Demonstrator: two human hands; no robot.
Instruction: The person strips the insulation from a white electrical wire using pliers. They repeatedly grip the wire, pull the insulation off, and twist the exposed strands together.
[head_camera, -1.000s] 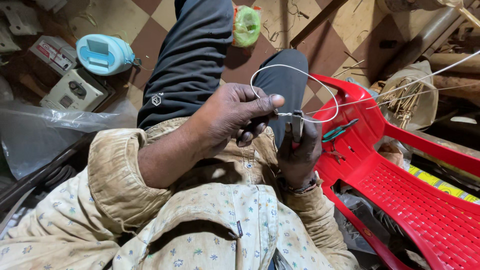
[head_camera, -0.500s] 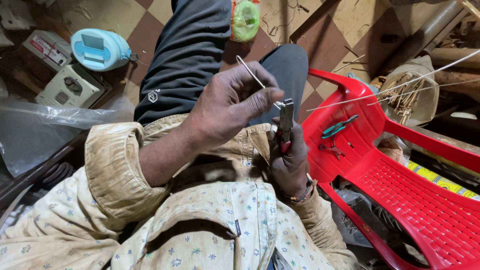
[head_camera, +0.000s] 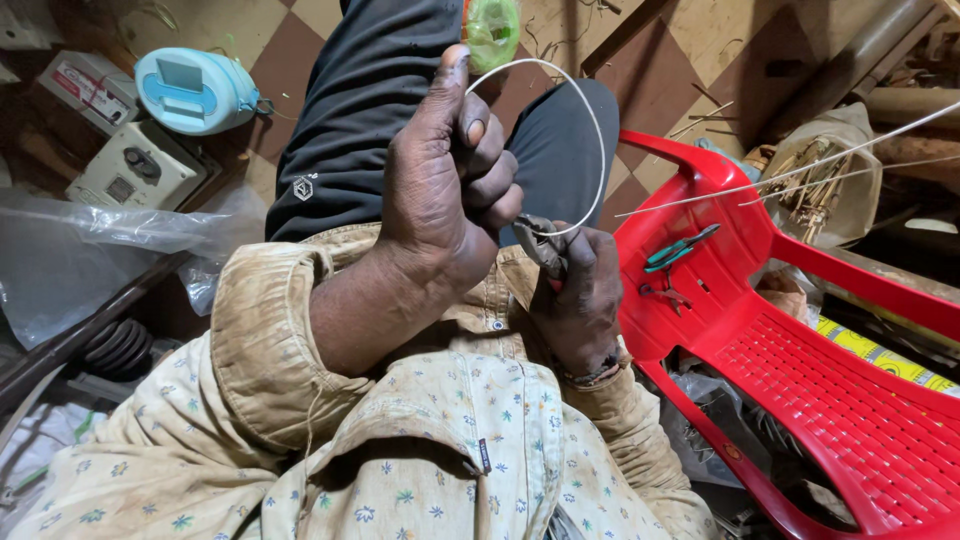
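My left hand is raised over my lap, fingers curled around one end of a thin silver wire that arcs up and to the right in a loop. My right hand sits just below and to the right, closed around a pair of pliers whose jaws pinch the lower end of the wire loop. Both hands almost touch above my dark trouser leg.
A red plastic chair lies on its side at right, with green-handled pliers on it. Long wires stretch toward a bag of sticks. At left: a blue-white device, grey boxes, plastic sheet. Green roll on the floor.
My left hand has turned and lifted, bending the wire into a tall loop. The pliers in my right hand have tilted from upright to slanting left.
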